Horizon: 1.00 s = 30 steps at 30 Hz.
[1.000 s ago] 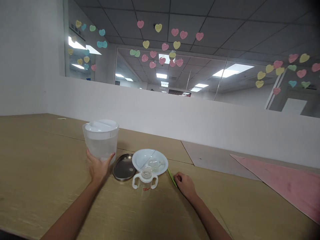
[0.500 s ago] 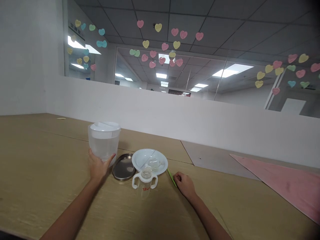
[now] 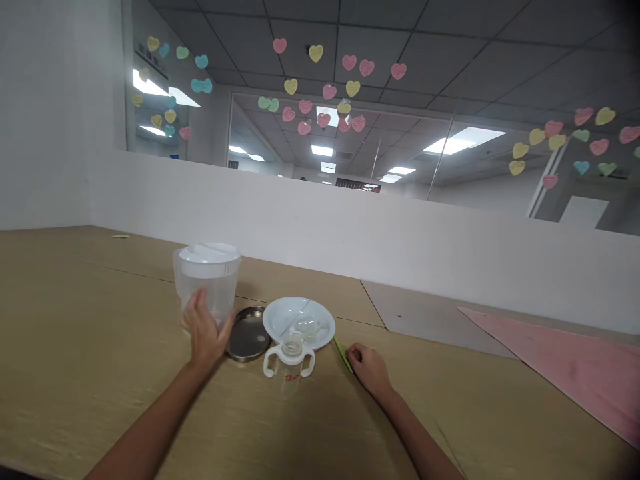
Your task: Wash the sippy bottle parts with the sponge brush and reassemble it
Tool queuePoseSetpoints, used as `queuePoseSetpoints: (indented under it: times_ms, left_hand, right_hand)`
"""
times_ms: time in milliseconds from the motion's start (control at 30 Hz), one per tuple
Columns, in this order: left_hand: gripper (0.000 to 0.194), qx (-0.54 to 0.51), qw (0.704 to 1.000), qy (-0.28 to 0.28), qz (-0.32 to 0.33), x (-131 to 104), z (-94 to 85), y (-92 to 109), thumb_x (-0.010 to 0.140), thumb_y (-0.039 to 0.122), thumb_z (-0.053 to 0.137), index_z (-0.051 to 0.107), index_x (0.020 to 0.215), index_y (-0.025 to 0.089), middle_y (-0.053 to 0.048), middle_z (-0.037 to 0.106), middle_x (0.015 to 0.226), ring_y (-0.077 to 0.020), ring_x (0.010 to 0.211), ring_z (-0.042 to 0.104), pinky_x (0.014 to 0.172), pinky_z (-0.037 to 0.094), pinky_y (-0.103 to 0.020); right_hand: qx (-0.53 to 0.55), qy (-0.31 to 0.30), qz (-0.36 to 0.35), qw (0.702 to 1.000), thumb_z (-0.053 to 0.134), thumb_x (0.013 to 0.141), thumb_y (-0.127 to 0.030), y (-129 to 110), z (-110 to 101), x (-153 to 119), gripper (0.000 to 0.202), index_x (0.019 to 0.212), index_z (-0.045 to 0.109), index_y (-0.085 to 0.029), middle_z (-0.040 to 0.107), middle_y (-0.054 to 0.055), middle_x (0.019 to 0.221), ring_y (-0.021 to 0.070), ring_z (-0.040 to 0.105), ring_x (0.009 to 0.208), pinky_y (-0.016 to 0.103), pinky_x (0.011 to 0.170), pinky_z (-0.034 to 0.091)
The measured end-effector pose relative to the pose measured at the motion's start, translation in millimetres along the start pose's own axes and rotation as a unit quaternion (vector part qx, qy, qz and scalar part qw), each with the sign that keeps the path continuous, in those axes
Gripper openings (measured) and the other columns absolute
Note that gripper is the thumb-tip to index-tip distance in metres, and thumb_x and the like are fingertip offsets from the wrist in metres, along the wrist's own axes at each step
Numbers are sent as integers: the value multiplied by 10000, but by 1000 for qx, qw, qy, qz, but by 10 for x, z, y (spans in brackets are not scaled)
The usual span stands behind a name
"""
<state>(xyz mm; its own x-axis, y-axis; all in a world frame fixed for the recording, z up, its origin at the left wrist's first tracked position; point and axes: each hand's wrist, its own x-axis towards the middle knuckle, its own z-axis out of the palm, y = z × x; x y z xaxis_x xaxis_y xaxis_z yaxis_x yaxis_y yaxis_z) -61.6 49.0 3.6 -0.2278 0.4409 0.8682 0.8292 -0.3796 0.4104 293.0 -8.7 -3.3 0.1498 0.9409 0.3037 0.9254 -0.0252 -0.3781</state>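
My left hand [image 3: 205, 335] is open in front of a clear plastic pitcher [image 3: 209, 283], its fingers apart; whether it touches the wall of the pitcher I cannot tell. The pitcher has a white lid and stands upright with clear liquid in it. Curled on the table, my right hand [image 3: 369, 365] lies beside a thin green stick [image 3: 343, 354]; its fingertips are hidden. Between the hands stands a clear baby bottle [image 3: 290, 380] with two white handles and no cap on its neck. A white bowl [image 3: 280, 308] behind it holds small clear parts and a thin straw-like piece.
A round metal tray [image 3: 247, 341] lies between the pitcher and the bowl. On the right a pink sheet [image 3: 565, 367] covers part of the wooden table [image 3: 100, 373]. A low white wall [image 3: 300, 220] with glass above bounds the far side.
My left hand has come off its grip around the pitcher's lower side and shifted slightly right and nearer. The pitcher and my right hand have stayed in place.
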Motion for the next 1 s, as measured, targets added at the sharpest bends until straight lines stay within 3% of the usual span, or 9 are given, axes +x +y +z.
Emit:
queuePoseSetpoints:
  times_ms: [133, 200, 300, 400, 533, 667, 833, 1000]
  left_hand:
    - [501, 2, 976, -95, 194, -89, 35, 246, 844, 344, 432, 339, 1294, 144, -136, 452, 1276, -269, 1202, 366, 1035, 183, -476]
    - [469, -14, 947, -159, 280, -147, 63, 336, 852, 308, 418, 350, 1300, 186, -100, 447, 1306, -237, 1226, 352, 1046, 166, -450]
    - [430, -48, 904, -242, 350, -219, 90, 431, 857, 282, 392, 389, 1281, 216, -64, 439, 1327, -224, 1268, 303, 1056, 153, -440]
    - [391, -87, 886, -294, 349, -254, 88, 496, 849, 282, 390, 446, 1225, 190, -68, 518, 1248, -226, 1260, 321, 1061, 158, -450]
    - [331, -141, 889, -318, 296, -256, 52, 575, 847, 273, 371, 502, 1131, 165, -93, 584, 1124, -207, 1118, 467, 1035, 243, -429]
    - [261, -167, 895, -308, 277, -254, 15, 627, 854, 245, 358, 548, 1015, 166, -79, 619, 980, -182, 947, 535, 1000, 294, -417]
    - [224, -169, 898, -275, 299, -275, 0, 626, 864, 195, 350, 572, 875, 170, -43, 625, 812, -153, 798, 544, 955, 335, -391]
    - [228, -169, 898, -270, 304, -261, -20, 641, 861, 195, 367, 584, 930, 172, -53, 634, 876, -158, 842, 546, 951, 347, -383]
  right_hand:
    - [3, -3, 3, 1000, 443, 822, -230, -11, -3, -1, 208, 678, 578, -164, 606, 14, 648, 116, 504, 604, 215, 517, 215]
    - [3, -6, 3, 1000, 445, 824, -227, -11, 0, 3, 204, 686, 581, -163, 607, 13, 652, 114, 505, 603, 214, 520, 218]
    - [0, -8, 1, 1000, 446, 827, -228, -4, 7, 10, 201, 700, 587, -164, 607, 12, 656, 116, 508, 611, 214, 525, 221]
    - [-1, -11, 2, 1000, 442, 832, -230, -3, 10, 7, 201, 709, 589, -167, 608, 10, 661, 116, 512, 618, 215, 526, 221]
    - [-10, -11, -4, 1000, 407, 868, -290, -21, -1, -13, 256, 731, 587, -172, 616, 16, 682, 125, 523, 633, 217, 527, 220]
    - [-21, -14, -17, 1000, 337, 905, -360, -36, -13, -26, 357, 727, 582, -172, 621, 29, 703, 138, 538, 669, 221, 533, 227]
    - [-31, -16, -17, 999, 325, 911, -371, -47, -20, -28, 368, 722, 571, -173, 626, 31, 715, 141, 542, 676, 222, 534, 226]
    - [-34, -16, -22, 999, 324, 911, -378, -44, -10, -28, 368, 725, 565, -171, 627, 35, 725, 143, 544, 679, 223, 532, 222]
